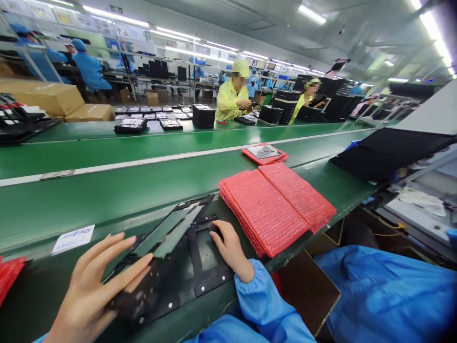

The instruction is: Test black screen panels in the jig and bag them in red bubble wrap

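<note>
A black tray (185,267) with recessed pockets lies on the green bench in front of me. My left hand (94,286) rests on its left end, fingers stretched out flat and apart over the tray and a grey-green flat panel (167,228) that lies in it. My right hand (228,247) presses on the tray's right part, fingers curled down onto the black surface; I see nothing held in them. Just right of that hand lie two stacks of red bubble-wrap bags (274,205).
A green conveyor belt (143,152) runs behind the bench. A red bag carrying a grey panel (264,153) lies on it. Black trays and cardboard boxes (46,97) stand beyond. Workers in yellow (232,97) and blue sit across. An open cardboard box (307,286) stands beside my knee.
</note>
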The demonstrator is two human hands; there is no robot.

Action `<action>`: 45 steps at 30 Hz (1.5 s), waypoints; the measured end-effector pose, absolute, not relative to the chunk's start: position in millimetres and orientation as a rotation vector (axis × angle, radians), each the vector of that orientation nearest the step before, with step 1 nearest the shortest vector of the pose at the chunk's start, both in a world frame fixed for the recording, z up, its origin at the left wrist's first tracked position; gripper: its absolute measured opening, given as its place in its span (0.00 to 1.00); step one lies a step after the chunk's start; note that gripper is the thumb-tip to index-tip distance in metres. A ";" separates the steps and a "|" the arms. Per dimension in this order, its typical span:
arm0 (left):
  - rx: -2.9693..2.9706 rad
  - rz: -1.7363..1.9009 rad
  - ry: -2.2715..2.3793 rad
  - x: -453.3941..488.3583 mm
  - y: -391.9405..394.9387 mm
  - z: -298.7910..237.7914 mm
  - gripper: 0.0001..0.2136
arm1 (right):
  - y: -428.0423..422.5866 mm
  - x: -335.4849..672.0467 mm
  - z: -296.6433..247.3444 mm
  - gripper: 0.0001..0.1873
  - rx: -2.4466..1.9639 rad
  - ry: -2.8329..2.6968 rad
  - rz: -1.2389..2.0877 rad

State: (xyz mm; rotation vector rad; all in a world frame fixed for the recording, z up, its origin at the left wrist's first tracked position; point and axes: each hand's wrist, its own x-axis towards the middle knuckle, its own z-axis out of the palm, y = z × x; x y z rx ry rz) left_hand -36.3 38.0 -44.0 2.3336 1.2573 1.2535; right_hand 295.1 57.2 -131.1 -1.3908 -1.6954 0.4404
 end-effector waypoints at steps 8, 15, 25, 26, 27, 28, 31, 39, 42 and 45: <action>1.312 1.314 1.681 -23.6 143.4 -36.2 0.21 | 54.3 290.9 -141.5 0.12 -1.337 -1.808 0.295; 0.988 1.183 1.498 -19.7 241.1 -46.6 0.14 | 58.3 296.2 -151.5 0.11 -1.307 -1.814 0.217; 1.307 1.087 1.987 -64.9 282.1 -73.0 0.19 | 59.1 298.6 -158.4 0.12 -1.332 -1.847 0.186; 1.382 1.080 1.982 -61.2 280.1 -75.8 0.19 | 59.5 298.4 -159.5 0.12 -1.337 -1.854 0.183; 1.466 1.066 1.960 -54.7 277.5 -78.8 0.19 | 60.1 298.3 -161.0 0.12 -1.343 -1.861 0.180; 1.555 1.046 1.923 -45.6 274.1 -81.9 0.19 | 60.9 298.2 -162.8 0.13 -1.346 -1.869 0.176; 1.837 0.944 1.753 -6.2 258.6 -92.0 0.18 | 63.8 298.4 -168.9 0.15 -1.348 -1.891 0.159; 2.370 0.593 1.324 100.1 204.1 -126.1 0.29 | 66.7 301.4 -172.3 0.18 -1.334 -1.993 0.230; 2.439 0.535 1.318 111.6 194.9 -135.7 0.28 | 66.5 300.4 -170.5 0.18 -1.340 -1.984 0.239; 2.481 0.507 1.329 110.7 193.4 -138.9 0.28 | 66.8 298.8 -169.2 0.17 -1.357 -1.982 0.239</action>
